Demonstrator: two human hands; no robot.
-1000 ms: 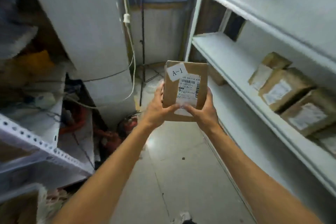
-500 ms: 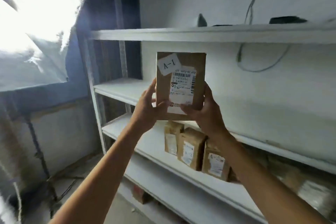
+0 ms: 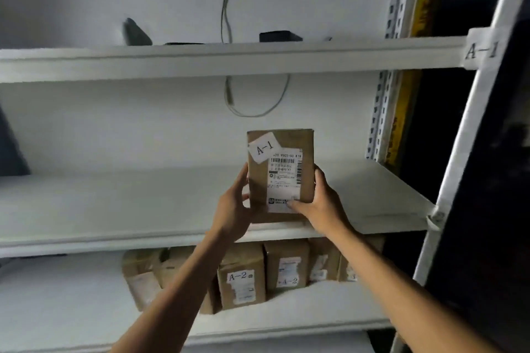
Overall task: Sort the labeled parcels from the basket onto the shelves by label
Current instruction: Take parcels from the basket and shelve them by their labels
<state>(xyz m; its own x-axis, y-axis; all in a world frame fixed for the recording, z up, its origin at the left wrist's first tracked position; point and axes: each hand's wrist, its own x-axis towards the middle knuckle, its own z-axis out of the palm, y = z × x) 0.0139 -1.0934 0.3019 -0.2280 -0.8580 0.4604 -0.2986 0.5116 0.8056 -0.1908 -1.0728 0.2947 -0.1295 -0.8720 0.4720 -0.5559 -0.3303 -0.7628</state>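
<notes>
1. A brown parcel (image 3: 280,175) marked "A-1" is standing upright over the front edge of the middle shelf (image 3: 114,203); whether its base is resting on the board cannot be told, since the hands are covering its lower corners.
2. The left hand (image 3: 232,210) is gripping the parcel's left side, its fingers curling behind the box and hidden there.
3. The right hand (image 3: 324,203) is gripping the right side, thumb lying across the shipping label, the other fingers hidden behind.
4. A tag (image 3: 481,50) reading "A-1" is sitting at the right end of the upper shelf (image 3: 200,61).
5. Parcels marked "A-2" (image 3: 242,281) are standing on the lower shelf (image 3: 71,304); the forearms are partly covering them, and the smaller print is blurring.
6. Dark objects (image 3: 279,36) on the upper shelf are showing only their tops.
</notes>
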